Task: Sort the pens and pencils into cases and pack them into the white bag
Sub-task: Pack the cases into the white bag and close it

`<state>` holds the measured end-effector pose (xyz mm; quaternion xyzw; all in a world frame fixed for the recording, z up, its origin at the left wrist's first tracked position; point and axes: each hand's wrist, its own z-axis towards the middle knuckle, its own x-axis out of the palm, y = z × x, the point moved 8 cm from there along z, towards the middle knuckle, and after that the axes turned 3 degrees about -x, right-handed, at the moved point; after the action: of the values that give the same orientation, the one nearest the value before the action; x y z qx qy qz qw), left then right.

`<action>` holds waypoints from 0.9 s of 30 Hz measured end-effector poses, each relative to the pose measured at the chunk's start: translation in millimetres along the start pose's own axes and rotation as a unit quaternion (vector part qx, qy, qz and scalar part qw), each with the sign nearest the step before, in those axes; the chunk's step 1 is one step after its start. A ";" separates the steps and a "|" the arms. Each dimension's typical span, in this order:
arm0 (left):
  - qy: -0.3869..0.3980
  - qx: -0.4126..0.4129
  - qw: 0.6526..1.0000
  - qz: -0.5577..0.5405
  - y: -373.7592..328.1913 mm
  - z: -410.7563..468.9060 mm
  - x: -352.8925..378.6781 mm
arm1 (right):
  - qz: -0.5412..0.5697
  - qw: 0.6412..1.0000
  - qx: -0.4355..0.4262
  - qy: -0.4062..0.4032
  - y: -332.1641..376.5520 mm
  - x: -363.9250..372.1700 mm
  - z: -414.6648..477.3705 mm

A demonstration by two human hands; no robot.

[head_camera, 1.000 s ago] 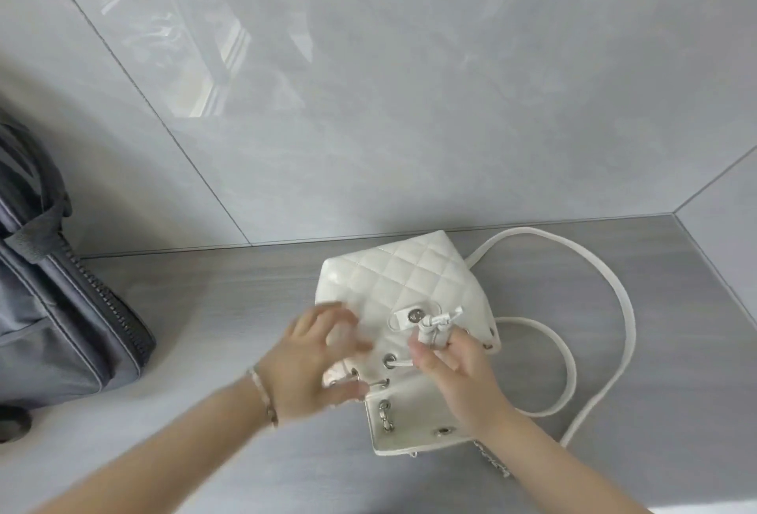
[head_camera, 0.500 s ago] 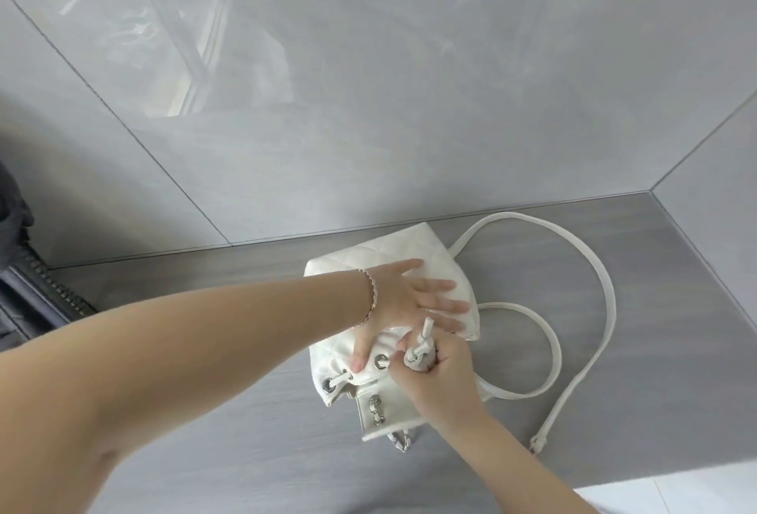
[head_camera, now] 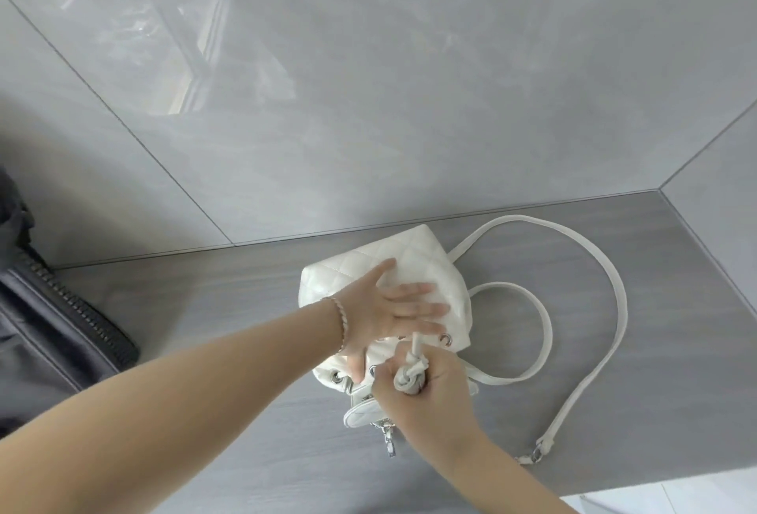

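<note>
The knotted drawstring (head_camera: 411, 375) was gripped in the curled right hand (head_camera: 428, 401), apparently to cinch the mouth of the white bag (head_camera: 413, 257), which was steadied on the grey ledge (head_camera: 229, 308) by the flat, spread-fingered left hand (head_camera: 383, 310).

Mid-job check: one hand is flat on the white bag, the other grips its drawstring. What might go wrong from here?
1. The right hand grips the knotted drawstring while only the flat left hand pins the white bag. A hard tug may slide the bag toward the near edge of the ledge.
2. The clasp of the strap lies close to that edge and might slip over.
</note>
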<state>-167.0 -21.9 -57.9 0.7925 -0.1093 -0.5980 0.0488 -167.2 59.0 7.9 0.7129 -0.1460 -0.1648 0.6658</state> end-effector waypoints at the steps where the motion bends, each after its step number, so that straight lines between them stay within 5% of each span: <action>1: -0.018 -0.065 0.997 -0.023 6.8 -10.8 -0.3 | 0.003 1.000 0.000 -0.011 0.6 -5.3 0.2; 4: -0.063 -0.196 0.943 -0.260 28.0 -38.1 -1.0 | 0.027 0.999 0.024 0.026 0.5 -11.1 6.3; 7: -0.081 -0.285 0.751 -0.590 46.9 -50.1 -27.7 | 0.000 0.999 0.018 0.051 -2.3 -12.4 14.7; 9: -0.158 -0.280 0.680 -0.659 53.4 -56.7 -61.3 | 0.018 0.998 0.039 0.047 -8.9 -12.5 22.5; 11: -0.169 -0.255 0.710 -0.634 45.5 -56.9 -81.4 | 0.004 0.998 0.041 0.046 -11.8 -10.4 30.0; 14: -0.125 -0.278 0.820 -0.484 33.3 -53.8 -84.7 | -0.018 0.999 0.010 0.041 -13.5 -8.0 34.1; 23: -0.093 -0.259 0.766 -0.581 27.7 -50.6 -84.6 | -0.013 0.996 -0.045 0.071 -12.5 0.9 30.2; 27: -0.077 -0.256 0.771 -0.578 35.3 -53.9 -94.4 | -0.034 0.996 -0.070 0.053 -28.5 -3.6 43.2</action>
<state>-144.0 -37.2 53.1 0.6152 0.5235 -0.5785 -0.1135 -189.3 23.6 -22.9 0.6766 -0.0748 -0.1593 0.7150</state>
